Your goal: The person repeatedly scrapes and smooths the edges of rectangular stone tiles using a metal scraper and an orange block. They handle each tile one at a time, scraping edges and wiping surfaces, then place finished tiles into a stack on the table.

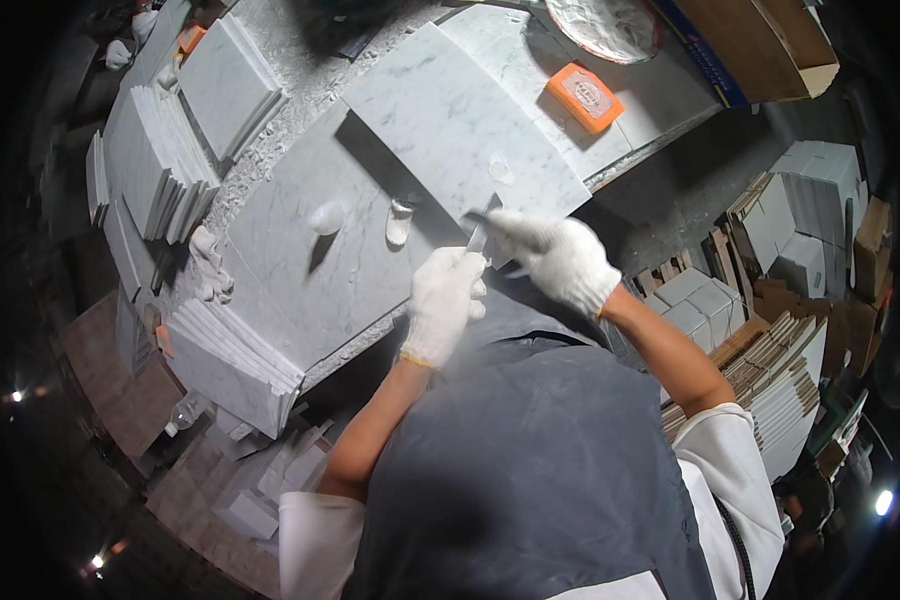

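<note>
Both my hands wear white knit gloves and meet in front of my dark apron, by the near corner of a grey-veined marble slab (pixel 470 110). My left hand (pixel 445 300) is closed with its thumb up, around a narrow pale strip (pixel 477 240) that looks like a blade. Just right of it, my right hand (pixel 565 262) is closed and somewhat blurred, around a thin flat tool with a dark end (pixel 479 216). The tool's end lies close to the strip; whether they touch I cannot tell. A small translucent disc (pixel 500 171) rests on the slab.
A white translucent cup (pixel 326 218) and a small white-dusted item (pixel 399 222) sit on the lower stone surface (pixel 300 250). An orange box (pixel 585 98) and a bowl of white paste (pixel 610 25) lie beyond. Tile stacks (pixel 160 165) stand left, cartons (pixel 815 190) right.
</note>
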